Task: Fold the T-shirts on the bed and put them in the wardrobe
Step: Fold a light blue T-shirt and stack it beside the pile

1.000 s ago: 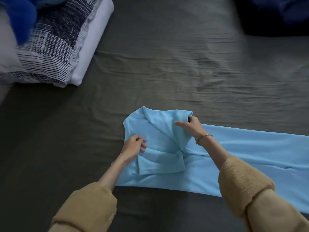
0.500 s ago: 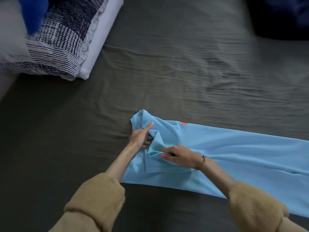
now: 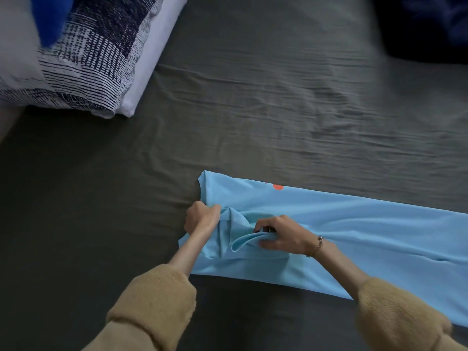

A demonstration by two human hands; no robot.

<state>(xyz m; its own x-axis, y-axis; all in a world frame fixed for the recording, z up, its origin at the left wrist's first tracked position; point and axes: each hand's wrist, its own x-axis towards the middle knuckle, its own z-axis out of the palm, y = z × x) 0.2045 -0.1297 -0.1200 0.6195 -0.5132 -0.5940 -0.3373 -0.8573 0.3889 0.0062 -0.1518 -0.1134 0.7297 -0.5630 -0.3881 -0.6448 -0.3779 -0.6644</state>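
Far left: patterned pillow (image 3: 83, 59) with a blue item (image 3: 50, 19) on it, lying on the bed (image 3: 253, 110), dark grey sheet. Near centre: light blue T-shirt (image 3: 354, 231) flat on the sheet, running off to the right, orange mark (image 3: 278, 186) at its far edge. Left hand (image 3: 201, 220) at the shirt's left end, fingers curled, gripping bunched fabric. Right hand (image 3: 283, 236) just beside it, fingers pinching a folded loop of cloth. Bracelet (image 3: 319, 243) on right wrist. Dark blue heap (image 3: 430, 24) far right.
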